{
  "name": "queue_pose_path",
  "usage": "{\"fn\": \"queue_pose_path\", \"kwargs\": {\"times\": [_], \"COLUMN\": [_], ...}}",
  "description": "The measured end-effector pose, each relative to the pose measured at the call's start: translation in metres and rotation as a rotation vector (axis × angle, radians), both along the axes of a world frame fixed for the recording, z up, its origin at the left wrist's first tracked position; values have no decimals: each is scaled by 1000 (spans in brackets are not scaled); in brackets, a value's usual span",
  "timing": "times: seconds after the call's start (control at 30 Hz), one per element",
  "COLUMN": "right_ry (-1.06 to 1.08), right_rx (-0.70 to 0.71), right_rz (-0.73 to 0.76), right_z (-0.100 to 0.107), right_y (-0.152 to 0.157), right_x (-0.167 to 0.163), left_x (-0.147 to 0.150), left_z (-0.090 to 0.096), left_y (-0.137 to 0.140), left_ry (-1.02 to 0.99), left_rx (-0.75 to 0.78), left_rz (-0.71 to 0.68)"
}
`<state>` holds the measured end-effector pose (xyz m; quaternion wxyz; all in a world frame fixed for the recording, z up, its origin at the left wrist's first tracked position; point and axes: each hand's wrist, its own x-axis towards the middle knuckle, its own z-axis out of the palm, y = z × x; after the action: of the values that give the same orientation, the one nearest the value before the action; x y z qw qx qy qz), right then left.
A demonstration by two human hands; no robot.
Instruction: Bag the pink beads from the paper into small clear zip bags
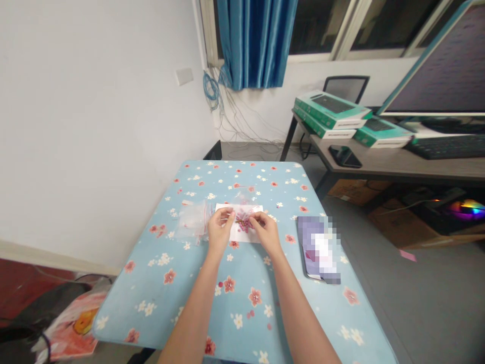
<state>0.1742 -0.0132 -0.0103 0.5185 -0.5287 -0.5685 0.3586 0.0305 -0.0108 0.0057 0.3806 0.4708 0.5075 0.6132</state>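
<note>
A white sheet of paper or card (pixel 237 236) lies on the flowered table, bearing a cluster of small pink pieces (pixel 245 223) with a brownish stem-like part, perhaps dried flowers. My left hand (pixel 220 231) is over the sheet's left side, thumb and fingers closed in a pinch by the cluster. From the right, my right hand (pixel 267 232) pinches at the cluster's edge. What either set of fingertips holds is too small to make out. Clear plastic bags (pixel 191 221) lie flat beside my left hand. Some clear film (pixel 246 198) shows just beyond the sheet.
A phone (pixel 314 247), partly blurred out, lies on the table's right side. Small pink spots (pixel 220 284) dot the cloth between my forearms. To the right, a desk (pixel 371 164) carries green boxes (pixel 333 111), a dark phone (pixel 344 156), a keyboard and a monitor. A white wall borders the left.
</note>
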Motion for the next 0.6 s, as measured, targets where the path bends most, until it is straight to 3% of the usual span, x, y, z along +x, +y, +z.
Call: {"fn": "queue_pose_path", "kwargs": {"times": [0.6], "right_ry": [-34], "right_rx": [8], "right_rz": [-63], "right_z": [-1], "right_y": [0], "right_x": [0], "left_x": [2], "left_z": [3], "left_y": [-3], "left_ry": [-13], "left_rx": [40], "left_rz": [86]}}
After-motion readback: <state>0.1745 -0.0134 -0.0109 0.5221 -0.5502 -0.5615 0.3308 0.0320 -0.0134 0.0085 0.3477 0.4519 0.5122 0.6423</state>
